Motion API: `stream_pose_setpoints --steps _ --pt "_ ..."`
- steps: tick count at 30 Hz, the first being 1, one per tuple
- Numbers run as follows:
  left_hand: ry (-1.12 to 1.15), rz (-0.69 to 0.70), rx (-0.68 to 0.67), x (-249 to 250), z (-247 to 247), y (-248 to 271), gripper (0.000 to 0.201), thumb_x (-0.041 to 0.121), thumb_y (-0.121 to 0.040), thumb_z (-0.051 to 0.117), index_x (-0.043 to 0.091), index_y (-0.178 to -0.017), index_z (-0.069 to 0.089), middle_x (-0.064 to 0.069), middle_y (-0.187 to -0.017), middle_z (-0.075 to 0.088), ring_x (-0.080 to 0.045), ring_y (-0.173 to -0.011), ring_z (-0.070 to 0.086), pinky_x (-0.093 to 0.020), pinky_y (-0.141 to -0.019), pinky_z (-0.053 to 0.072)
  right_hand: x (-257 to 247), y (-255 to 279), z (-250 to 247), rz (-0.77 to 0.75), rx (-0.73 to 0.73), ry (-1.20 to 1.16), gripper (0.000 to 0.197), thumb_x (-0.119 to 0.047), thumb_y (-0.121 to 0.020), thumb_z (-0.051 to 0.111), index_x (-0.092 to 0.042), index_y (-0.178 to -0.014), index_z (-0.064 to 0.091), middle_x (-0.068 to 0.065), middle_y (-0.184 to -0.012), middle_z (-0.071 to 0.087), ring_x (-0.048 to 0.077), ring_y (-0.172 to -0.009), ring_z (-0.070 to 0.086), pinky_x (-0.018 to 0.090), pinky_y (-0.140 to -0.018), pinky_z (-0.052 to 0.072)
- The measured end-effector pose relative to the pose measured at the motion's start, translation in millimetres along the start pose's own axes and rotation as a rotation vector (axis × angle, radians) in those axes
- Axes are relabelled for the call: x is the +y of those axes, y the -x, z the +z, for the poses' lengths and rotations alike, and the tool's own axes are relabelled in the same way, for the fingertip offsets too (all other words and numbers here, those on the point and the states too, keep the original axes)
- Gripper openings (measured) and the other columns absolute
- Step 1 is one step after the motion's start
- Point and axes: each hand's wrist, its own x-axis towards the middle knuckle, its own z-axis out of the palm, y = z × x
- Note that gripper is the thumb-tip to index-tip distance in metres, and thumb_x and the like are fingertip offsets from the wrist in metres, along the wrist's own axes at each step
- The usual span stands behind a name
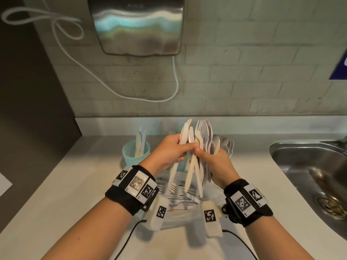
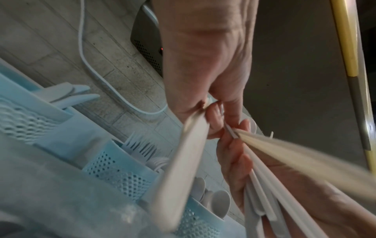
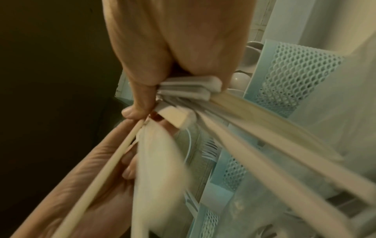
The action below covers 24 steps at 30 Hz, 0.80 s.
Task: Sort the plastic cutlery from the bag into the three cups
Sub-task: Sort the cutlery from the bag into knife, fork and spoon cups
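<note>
left hand gripping knives, right hand gripping cutlery

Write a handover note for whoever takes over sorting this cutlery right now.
Left hand grips a few knives, pulling them from the mixed bundle of forks and spoons that the right hand holds.
Left cup already has knives; the middle cup has forks, the right cup spoons.
The bag below the hands still contains cutlery.
Left: drop the knives, sort the bundle, empty the bag.
</note>
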Motion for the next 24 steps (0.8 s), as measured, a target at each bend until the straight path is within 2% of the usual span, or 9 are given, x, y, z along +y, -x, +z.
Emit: stream_pose_setpoints --steps 3,5,7,10,13,15,18,22,24 --pt "0.030 -0.020 0.005 0 -3 1 0.006 0.010 -0.087 0.062 0.008 -0.091 0.067 -0.003 -0.059 0.058 -0.010 -0.046 0.040 -0.029 -0.054 0.037 1 0 1 0.015 -0.017 -0.052 0.031 -0.010 -0.079 0.068 0.001 -0.108 0.065 0.019 -0.094 0.072 0.026 -0.077 0.071 0.029 -0.063 0.058" --pt "0.034 -0.021 0.029 -1 -3 0 0.007 0.010 -0.089 0.059 0.009 -0.093 0.064 -0.007 -0.064 0.053 -0.008 -0.045 0.037 -0.024 -0.047 0.034 2 0 1 0.029 -0.014 -0.049 0.024 -0.005 -0.083 0.065 0.001 -0.107 0.065 0.019 -0.090 0.072 0.025 -0.072 0.071 0.026 -0.057 0.056" --pt "0.022 -0.015 0.055 -1 -2 1 0.008 0.011 -0.090 0.056 0.007 -0.095 0.061 -0.003 -0.059 0.046 -0.006 -0.042 0.034 -0.018 -0.040 0.029 2 -1 1 0.035 -0.018 -0.038 0.023 -0.006 -0.085 0.064 0.002 -0.106 0.065 0.017 -0.086 0.071 0.022 -0.068 0.070 0.025 -0.054 0.055" --pt "0.052 0.028 0.123 4 1 3 0.016 0.013 -0.094 0.048 0.001 -0.100 0.056 0.005 -0.046 0.053 -0.004 -0.036 0.036 -0.015 -0.039 0.031 2 -4 0 0.050 -0.019 -0.033 0.018 -0.007 -0.086 0.062 0.002 -0.102 0.065 0.014 -0.081 0.072 0.021 -0.064 0.069 0.027 -0.056 0.056" --pt "0.050 0.122 0.274 11 -2 2 0.015 0.015 -0.094 0.045 0.009 -0.090 0.058 0.004 -0.060 0.061 -0.006 -0.048 0.048 -0.021 -0.054 0.039 4 -6 -1 0.051 0.025 0.019 0.005 -0.007 -0.089 0.059 -0.004 -0.094 0.061 0.006 -0.068 0.065 0.014 -0.044 0.056 0.023 -0.044 0.049" --pt "0.038 0.159 0.319 14 -4 3 0.016 0.018 -0.094 0.044 0.014 -0.086 0.057 0.003 -0.063 0.053 -0.011 -0.057 0.046 -0.024 -0.057 0.037 6 -7 -3 0.046 0.037 0.066 0.005 -0.012 -0.090 0.059 -0.007 -0.093 0.059 0.003 -0.064 0.057 0.012 -0.039 0.045 0.022 -0.039 0.040" --pt "0.106 0.145 0.262 14 2 7 0.018 0.017 -0.097 0.039 0.012 -0.095 0.056 0.003 -0.057 0.040 -0.010 -0.051 0.037 -0.023 -0.051 0.030 7 -7 -2 0.032 0.048 0.119 0.011 -0.018 -0.089 0.063 -0.009 -0.087 0.057 0.003 -0.057 0.047 0.013 -0.041 0.038 0.024 -0.040 0.033" --pt "0.111 0.150 0.210 13 19 13 0.016 0.023 -0.094 0.051 0.009 -0.099 0.056 0.003 -0.056 0.038 -0.007 -0.042 0.033 -0.018 -0.041 0.026 6 -8 5 -0.018 0.057 0.196 0.009 -0.015 -0.088 0.065 -0.009 -0.086 0.059 0.000 -0.050 0.041 0.012 -0.039 0.034 0.023 -0.039 0.030" --pt "-0.007 0.197 0.209 13 26 15 0.014 0.023 -0.084 0.067 0.011 -0.088 0.061 0.005 -0.054 0.046 -0.004 -0.039 0.038 -0.016 -0.041 0.032 7 -10 7 -0.029 0.082 0.232 0.006 -0.013 -0.088 0.064 -0.008 -0.089 0.059 0.000 -0.049 0.042 0.011 -0.039 0.035 0.022 -0.038 0.030"
